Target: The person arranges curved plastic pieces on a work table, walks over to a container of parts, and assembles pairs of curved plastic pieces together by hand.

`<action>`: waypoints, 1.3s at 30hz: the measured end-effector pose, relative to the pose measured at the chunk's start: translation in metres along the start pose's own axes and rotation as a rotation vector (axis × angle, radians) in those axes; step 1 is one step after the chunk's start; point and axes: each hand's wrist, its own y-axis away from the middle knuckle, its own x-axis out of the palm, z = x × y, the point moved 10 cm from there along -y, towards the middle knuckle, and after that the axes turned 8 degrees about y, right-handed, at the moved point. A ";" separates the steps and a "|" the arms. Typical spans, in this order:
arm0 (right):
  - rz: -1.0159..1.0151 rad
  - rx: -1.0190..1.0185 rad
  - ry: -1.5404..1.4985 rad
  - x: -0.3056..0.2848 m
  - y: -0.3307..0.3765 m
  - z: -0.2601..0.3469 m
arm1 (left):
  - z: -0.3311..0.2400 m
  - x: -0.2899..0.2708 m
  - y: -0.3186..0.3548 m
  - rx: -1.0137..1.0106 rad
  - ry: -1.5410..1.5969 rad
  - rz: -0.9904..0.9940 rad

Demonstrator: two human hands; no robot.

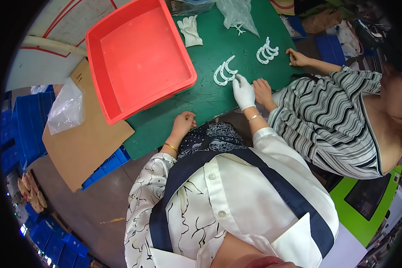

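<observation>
White curved plastic pieces [225, 71], shaped like nested crescents, lie together on the green tabletop [205, 99]. My right hand [244, 93], in a white glove, has its fingers closed at the near right end of this group, pinching the end of one piece. My left hand [184, 124] is bare and rests at the table's near edge, its fingers curled in with nothing visible in them. Farther right is a second group of similar white pieces [267, 52], apart from both my hands.
A large red plastic tray [140, 58] stands at the left of the table. Behind are a white glove [190, 31], a clear plastic bag [239, 14] and a small white branched piece [238, 30]. A co-worker in a striped top [330, 116] sits close on the right, hands on the table.
</observation>
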 end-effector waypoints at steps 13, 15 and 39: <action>-0.261 0.120 -0.079 -0.033 -0.064 -0.052 | 0.005 0.003 0.004 0.005 0.009 -0.011; -0.297 0.206 0.160 -0.059 -0.081 -0.062 | 0.003 0.000 0.003 0.028 -0.004 -0.041; -0.026 -0.094 0.469 -0.085 -0.148 -0.017 | -0.004 0.000 0.016 0.107 -0.036 -0.169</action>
